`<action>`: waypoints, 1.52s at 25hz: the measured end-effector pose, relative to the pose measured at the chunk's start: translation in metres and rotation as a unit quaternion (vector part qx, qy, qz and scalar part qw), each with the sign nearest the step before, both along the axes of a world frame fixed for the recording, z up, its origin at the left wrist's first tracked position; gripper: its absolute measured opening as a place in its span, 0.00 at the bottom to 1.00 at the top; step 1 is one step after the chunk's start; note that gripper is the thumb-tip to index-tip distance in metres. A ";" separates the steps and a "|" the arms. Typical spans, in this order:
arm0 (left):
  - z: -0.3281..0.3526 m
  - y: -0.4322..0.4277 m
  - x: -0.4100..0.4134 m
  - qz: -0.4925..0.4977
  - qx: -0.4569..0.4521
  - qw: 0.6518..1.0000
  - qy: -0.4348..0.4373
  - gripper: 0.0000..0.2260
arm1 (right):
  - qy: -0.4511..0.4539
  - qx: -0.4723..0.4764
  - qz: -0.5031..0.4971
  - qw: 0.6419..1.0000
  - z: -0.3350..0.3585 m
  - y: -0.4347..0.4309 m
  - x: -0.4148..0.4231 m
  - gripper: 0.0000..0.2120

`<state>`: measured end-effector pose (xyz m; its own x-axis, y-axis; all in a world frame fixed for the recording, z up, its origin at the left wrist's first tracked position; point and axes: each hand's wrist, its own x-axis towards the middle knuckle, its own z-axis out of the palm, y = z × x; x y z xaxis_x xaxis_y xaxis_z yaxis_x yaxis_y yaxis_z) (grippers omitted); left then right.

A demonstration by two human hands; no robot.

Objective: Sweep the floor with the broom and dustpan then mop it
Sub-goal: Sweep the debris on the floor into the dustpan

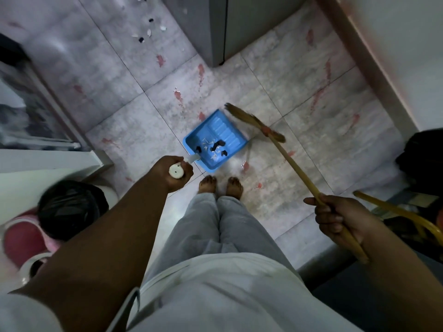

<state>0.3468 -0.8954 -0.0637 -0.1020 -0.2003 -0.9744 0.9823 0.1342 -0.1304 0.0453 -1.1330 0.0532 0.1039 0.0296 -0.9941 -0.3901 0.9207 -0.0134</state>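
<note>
- The floor [299,75] was pale grey tile with dark grout lines, marked all over with reddish smears and spots.
- A grey cabinet [251,27] stood at the far side, and a pinkish skirting [366,68] ran along the white wall on the right.
- Loose scraps [148,32], black and white, lay on the tiles well beyond the dustpan, left of the cabinet.
- The left hand [171,172] reached forward and down on a straight arm, its fingers wrapped tight round the white top of the dustpan's upright handle.
- The blue dustpan [223,125] sat flat on the floor just ahead of the person's bare feet [220,185], with a few black and white bits lying in it.
- The right hand [335,219] was out to the side, clasping the yellow stick of the broom [249,118], thumb pointing inward.
- The broom slanted down to the floor, its straw head just beside the dustpan's far right edge and blurred.
- A bin with a black liner [69,209] stood at the left, and a yellow hose [407,214] curved behind the right hand.
</note>
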 end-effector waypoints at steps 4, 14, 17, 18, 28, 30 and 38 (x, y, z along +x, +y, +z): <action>0.030 0.033 0.002 0.034 -0.005 0.999 -0.018 0.13 | -0.018 -0.029 0.048 0.998 0.007 -0.007 0.028 0.15; 0.080 0.136 0.030 0.150 -0.005 0.986 -0.067 0.14 | -0.053 -0.059 0.184 0.980 0.021 0.026 0.158 0.14; 0.079 0.158 0.059 0.182 -0.009 0.981 -0.064 0.12 | -0.052 -0.057 0.213 0.974 0.023 0.044 0.207 0.13; 0.080 0.167 0.071 0.192 -0.012 0.979 -0.064 0.11 | -0.051 -0.059 0.221 0.972 0.024 0.051 0.225 0.13; 0.092 0.229 0.218 0.118 -0.013 0.986 -0.119 0.08 | -0.055 -0.065 0.221 0.972 0.022 0.101 0.379 0.12; 0.094 0.233 0.243 0.144 -0.025 0.985 -0.094 0.08 | -0.052 -0.067 0.218 0.972 0.018 0.105 0.396 0.11; 0.088 0.216 0.345 0.175 -0.026 0.981 -0.083 0.10 | -0.034 -0.063 0.229 0.971 -0.005 0.089 0.487 0.11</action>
<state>0.6914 -0.6795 0.0243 0.1418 -0.2437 -0.9594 0.8852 0.4650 0.0127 0.5322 -1.0438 0.0485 0.1741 -0.0341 -0.9841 -0.7518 0.6409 -0.1552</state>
